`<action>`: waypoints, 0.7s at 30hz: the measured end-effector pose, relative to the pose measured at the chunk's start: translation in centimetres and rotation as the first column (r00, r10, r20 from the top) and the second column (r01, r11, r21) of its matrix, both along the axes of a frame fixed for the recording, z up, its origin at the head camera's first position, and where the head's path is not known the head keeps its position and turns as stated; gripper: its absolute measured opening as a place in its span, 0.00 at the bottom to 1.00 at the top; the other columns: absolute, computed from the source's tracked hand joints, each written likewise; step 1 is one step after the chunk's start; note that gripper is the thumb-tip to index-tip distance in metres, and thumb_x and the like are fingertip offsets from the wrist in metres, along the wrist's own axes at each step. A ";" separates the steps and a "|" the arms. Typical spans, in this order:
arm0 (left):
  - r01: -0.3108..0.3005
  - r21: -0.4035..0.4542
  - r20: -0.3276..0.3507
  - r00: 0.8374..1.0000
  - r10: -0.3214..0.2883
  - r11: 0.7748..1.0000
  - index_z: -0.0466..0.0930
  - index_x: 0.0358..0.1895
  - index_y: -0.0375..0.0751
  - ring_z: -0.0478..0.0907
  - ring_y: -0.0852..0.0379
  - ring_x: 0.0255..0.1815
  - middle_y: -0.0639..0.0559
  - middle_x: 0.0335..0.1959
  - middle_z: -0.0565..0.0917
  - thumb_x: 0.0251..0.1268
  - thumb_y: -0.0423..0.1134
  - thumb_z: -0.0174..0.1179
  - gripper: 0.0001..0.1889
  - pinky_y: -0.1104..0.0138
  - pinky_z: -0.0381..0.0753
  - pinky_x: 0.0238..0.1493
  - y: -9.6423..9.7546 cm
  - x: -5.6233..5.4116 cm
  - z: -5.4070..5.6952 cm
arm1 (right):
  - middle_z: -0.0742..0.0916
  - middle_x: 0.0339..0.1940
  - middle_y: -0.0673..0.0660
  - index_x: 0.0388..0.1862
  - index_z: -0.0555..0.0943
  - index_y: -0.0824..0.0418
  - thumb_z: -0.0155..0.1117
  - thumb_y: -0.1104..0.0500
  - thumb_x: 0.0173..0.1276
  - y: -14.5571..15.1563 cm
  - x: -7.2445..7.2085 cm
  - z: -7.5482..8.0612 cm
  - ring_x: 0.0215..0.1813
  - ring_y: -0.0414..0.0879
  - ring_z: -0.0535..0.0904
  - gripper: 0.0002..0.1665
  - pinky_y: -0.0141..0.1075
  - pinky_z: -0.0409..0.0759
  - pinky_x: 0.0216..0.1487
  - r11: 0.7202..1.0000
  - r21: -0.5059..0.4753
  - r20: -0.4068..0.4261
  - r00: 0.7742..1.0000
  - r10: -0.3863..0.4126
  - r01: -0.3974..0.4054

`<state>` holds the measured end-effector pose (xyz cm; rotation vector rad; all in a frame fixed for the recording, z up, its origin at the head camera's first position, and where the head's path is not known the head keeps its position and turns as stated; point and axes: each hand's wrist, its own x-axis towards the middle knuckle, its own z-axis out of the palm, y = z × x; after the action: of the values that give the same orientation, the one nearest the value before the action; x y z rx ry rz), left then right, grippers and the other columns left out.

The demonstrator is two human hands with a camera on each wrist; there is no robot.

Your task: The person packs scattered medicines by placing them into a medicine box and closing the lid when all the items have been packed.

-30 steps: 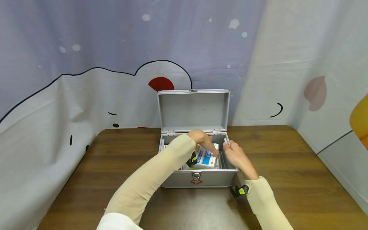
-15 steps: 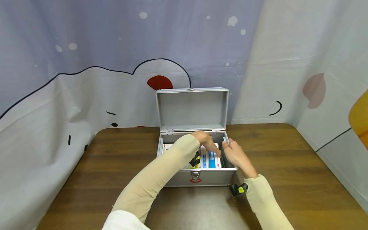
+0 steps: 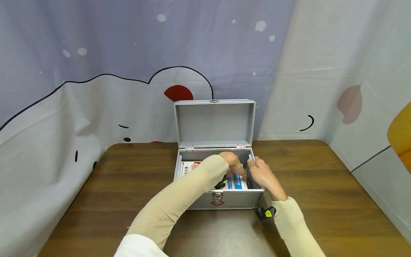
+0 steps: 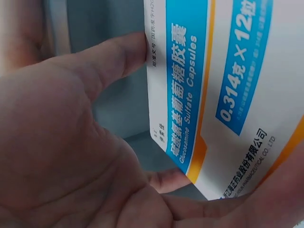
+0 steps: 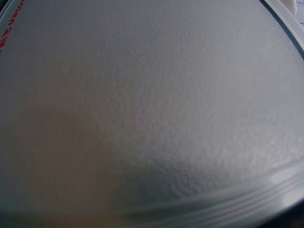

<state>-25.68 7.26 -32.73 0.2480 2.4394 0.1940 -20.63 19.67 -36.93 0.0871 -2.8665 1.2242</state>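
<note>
An aluminium first-aid case (image 3: pixel 200 204) stands on the table, its lid (image 3: pixel 215 125) raised. In the head view my left hand (image 3: pixel 236 166) reaches down inside, at the right part of the case. It holds a white, blue and orange medicine box (image 4: pixel 187 90) marked Glucosamine Sulfate Capsules. In the left wrist view the thumb touches one end of this box and fingers lie along its lower edge. My right hand (image 3: pixel 264 176) grips the case's right rim, thumb on the inner side. Only the case's textured side wall (image 5: pixel 156 104) fills the right wrist view.
A white box with red print (image 3: pixel 189 167) lies in the left part of the case, partly covered by my left sleeve. The brown wooden table (image 3: pixel 135 171) extends around the case. A patterned curtain (image 3: pixel 128 43) hangs behind it.
My left hand has moved slightly right and lower into the case with the medicine box, which sits further right. More of the red-printed box shows at left. My right hand keeps its grip.
</note>
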 end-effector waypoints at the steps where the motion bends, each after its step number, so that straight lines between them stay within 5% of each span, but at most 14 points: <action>1: -0.009 -0.002 0.000 1.000 0.009 1.000 0.72 0.55 0.41 0.79 0.57 0.34 0.53 0.40 0.81 0.41 0.61 0.67 0.38 0.67 0.78 0.33 0.1 0.1 0.0 | 0.79 0.41 0.70 0.43 0.71 0.71 0.39 0.57 0.73 0.0 0.0 0.0 0.48 0.63 0.75 0.19 0.53 0.72 0.45 1.000 0.000 -0.003 1.000 0.001 -0.001; 15: -0.018 0.020 -0.131 0.991 0.020 1.000 0.75 0.48 0.38 0.80 0.59 0.32 0.53 0.37 0.80 0.44 0.60 0.67 0.33 0.73 0.77 0.28 0.4 1.0 -1.0 | 0.78 0.40 0.69 0.43 0.70 0.72 0.38 0.57 0.73 0.0 0.0 0.0 0.47 0.62 0.74 0.19 0.52 0.71 0.45 1.000 0.005 -0.003 1.000 0.007 -0.007; 19: 0.015 0.022 -0.152 0.988 -0.011 1.000 0.77 0.47 0.39 0.80 0.59 0.29 0.52 0.33 0.81 0.40 0.60 0.69 0.34 0.71 0.77 0.28 0.2 0.6 -1.5 | 0.78 0.39 0.69 0.42 0.71 0.72 0.38 0.57 0.72 0.0 0.0 -0.1 0.46 0.61 0.75 0.19 0.52 0.72 0.44 1.000 0.005 -0.010 1.000 0.004 -0.004; 21: 0.063 -0.009 -0.155 0.986 -0.064 0.998 0.74 0.54 0.40 0.79 0.59 0.34 0.53 0.39 0.81 0.40 0.64 0.67 0.39 0.70 0.77 0.34 -0.1 0.2 -1.5 | 0.78 0.37 0.68 0.40 0.71 0.71 0.39 0.57 0.72 0.0 0.0 -0.1 0.44 0.60 0.75 0.18 0.51 0.72 0.42 1.000 0.005 -0.013 1.000 0.002 -0.002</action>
<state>-25.47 7.17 -34.24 0.3505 2.5812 0.1471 -20.66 19.67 -36.99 0.0974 -2.8596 1.2117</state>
